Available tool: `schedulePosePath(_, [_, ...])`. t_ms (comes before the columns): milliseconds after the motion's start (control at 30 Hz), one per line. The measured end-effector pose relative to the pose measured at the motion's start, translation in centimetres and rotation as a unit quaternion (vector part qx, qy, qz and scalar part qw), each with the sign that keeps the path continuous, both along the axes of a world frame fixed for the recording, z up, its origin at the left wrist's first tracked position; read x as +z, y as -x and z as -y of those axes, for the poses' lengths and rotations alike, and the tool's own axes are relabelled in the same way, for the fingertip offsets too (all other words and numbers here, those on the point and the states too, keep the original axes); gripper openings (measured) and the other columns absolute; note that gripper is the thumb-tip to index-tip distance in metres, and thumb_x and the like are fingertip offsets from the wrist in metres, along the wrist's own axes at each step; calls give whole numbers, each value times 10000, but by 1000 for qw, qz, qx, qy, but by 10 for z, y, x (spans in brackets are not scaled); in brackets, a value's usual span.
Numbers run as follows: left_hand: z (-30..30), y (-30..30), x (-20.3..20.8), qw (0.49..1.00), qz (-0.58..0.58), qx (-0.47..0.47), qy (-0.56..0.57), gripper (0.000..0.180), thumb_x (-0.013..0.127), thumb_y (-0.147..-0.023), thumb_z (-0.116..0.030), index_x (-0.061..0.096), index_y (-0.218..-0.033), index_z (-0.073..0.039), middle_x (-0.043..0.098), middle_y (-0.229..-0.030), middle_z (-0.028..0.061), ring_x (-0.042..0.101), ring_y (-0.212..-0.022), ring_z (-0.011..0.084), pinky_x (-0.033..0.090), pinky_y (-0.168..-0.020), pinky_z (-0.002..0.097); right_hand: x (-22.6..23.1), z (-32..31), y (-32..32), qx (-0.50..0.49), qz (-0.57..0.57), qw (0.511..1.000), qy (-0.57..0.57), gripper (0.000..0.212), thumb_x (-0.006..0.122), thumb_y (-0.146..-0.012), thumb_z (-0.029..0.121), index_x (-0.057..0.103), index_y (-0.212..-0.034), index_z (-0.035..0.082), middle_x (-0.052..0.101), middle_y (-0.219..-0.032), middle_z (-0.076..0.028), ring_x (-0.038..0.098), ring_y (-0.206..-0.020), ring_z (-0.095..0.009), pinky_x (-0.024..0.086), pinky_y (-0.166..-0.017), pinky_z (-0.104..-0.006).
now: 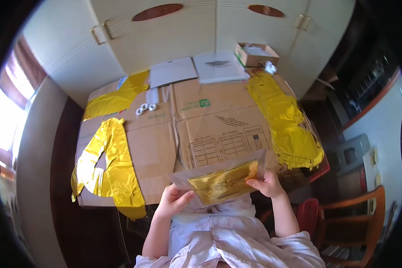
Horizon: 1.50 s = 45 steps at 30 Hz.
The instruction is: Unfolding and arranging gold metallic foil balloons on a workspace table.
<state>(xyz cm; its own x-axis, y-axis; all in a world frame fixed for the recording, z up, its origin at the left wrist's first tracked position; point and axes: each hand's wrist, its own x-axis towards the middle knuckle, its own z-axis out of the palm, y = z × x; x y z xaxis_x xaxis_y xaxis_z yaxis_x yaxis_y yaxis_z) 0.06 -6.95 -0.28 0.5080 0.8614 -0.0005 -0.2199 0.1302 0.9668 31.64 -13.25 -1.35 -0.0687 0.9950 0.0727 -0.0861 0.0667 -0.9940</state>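
Observation:
Between my two hands, over my lap at the table's near edge, is a clear plastic bag point(223, 182) with a folded gold foil sheet inside and dark print on it. My left hand point(176, 199) pinches the bag's left end between thumb and fingers. At the other end my right hand point(267, 183) grips it, thumb on top and fingers behind. Gold foil pieces lie on the cardboard: a forked one point(120, 165) near left, a flat one point(116, 99) far left, and a long crumpled one point(286, 123) along the right side.
Flattened cardboard point(152, 143) covers the table. At its back lie a grey-white flat sheet point(173, 72), a stack of clear plastic bags point(221, 67) and a small open box point(257, 54). White tape rolls point(152, 107) sit left of centre. A wooden chair point(350, 205) stands at right.

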Motion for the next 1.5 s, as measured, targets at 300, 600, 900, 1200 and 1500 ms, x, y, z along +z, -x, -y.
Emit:
schedulePosePath(300, [38, -66, 4, 811, -247, -139, -512, 359, 659, -688, -53, 679, -1043, -101, 707, -914, 48, 690, -740, 201, 567, -603, 306, 59, 125, -16, -253, 550, 782, -147, 563, 871, -586, 285, 672, -1096, 155, 573, -879, -39, 597, -779, -203, 512, -629, -315])
schedulePosePath(600, [53, -142, -18, 795, -226, -176, -534, 458, 710, -818, -225, 595, -1233, -71, 612, -1248, 135, 592, -1137, 287, 478, -946, 384, 6, 149, -102, -222, 657, 714, -96, 105, 650, -762, 76, 669, -799, 172, 606, -816, 7, 625, -733, -205, 532, -598, -340])
schedulePosePath(900, [61, -96, -56, 789, -277, -183, -516, 281, 718, -791, -193, 688, -1052, -91, 646, -1175, 96, 612, -1094, 273, 496, -907, 392, -191, 90, -278, -422, 622, 639, 161, 117, 615, -786, 90, 676, -879, 56, 658, -897, -190, 628, -832, -418, 510, -733, -478])
schedulePosePath(1200, [65, -60, -73, 821, -362, -115, -426, 263, 701, -794, -168, 681, -1046, -97, 665, -1129, 71, 635, -1021, 264, 506, -888, 381, -279, 58, -283, -241, 642, 623, 376, 377, 489, -915, 216, 534, -1281, 134, 608, -1225, -156, 576, -1114, -376, 503, -885, -443])
schedulePosePath(1500, [64, -73, -68, 827, -358, -111, -420, 259, 689, -800, -152, 677, -1053, -94, 677, -1085, 83, 651, -956, 279, 532, -835, 377, -215, 39, -216, -246, 711, 654, 75, 504, 570, -851, 417, 562, -1273, 141, 580, -1294, -115, 561, -1158, -329, 476, -932, -439])
